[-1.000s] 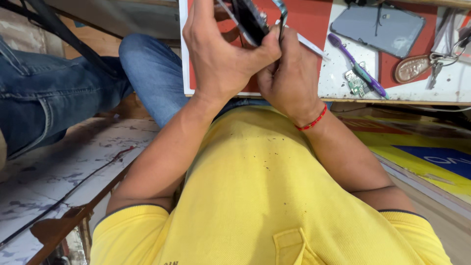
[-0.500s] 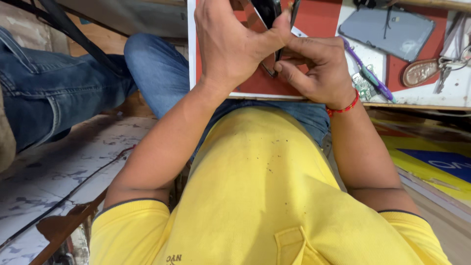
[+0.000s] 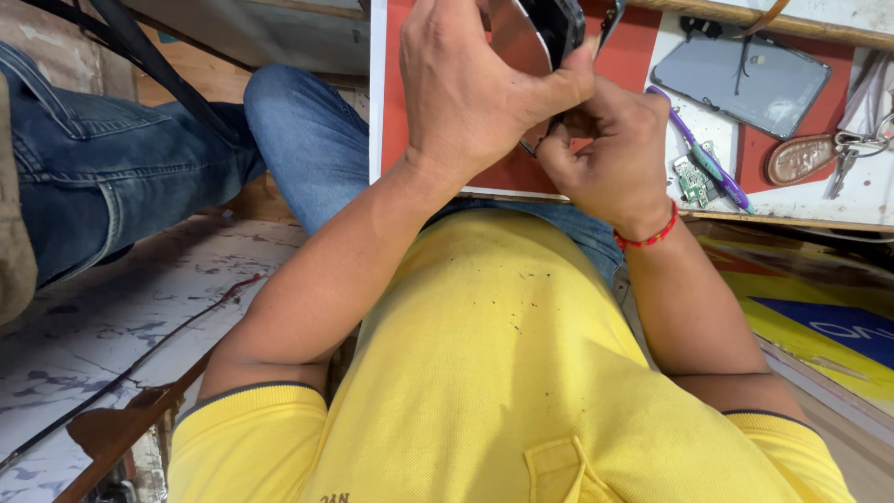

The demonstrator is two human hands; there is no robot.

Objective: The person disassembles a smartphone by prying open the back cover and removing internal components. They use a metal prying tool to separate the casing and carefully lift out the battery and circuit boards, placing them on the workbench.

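1. Dark, flat device (image 3: 551, 28), a phone-like body, is held up over the red mat (image 3: 643, 56) at the top edge of the view; the left hand (image 3: 475, 93) is closed around it, thumb pressed along its side.
2. Beneath it the right hand (image 3: 610, 154) is curled tight, fingertips pinched at the device's lower edge (whether they grip a small tool or part, I cannot tell).
3. Judging by this, the work looks mid-way: the device is in hand and not yet set down, and loose parts lie on the bench.
4. Those parts: a grey back cover (image 3: 740, 79) lying flat, a small green circuit board (image 3: 691, 182), a purple-handled tool (image 3: 703, 158) and an oval brown key fob (image 3: 801, 160) with keys.
5. Signage: a yellow panel with a blue patch bearing white lettering (image 3: 838, 326) lies below the bench at right.
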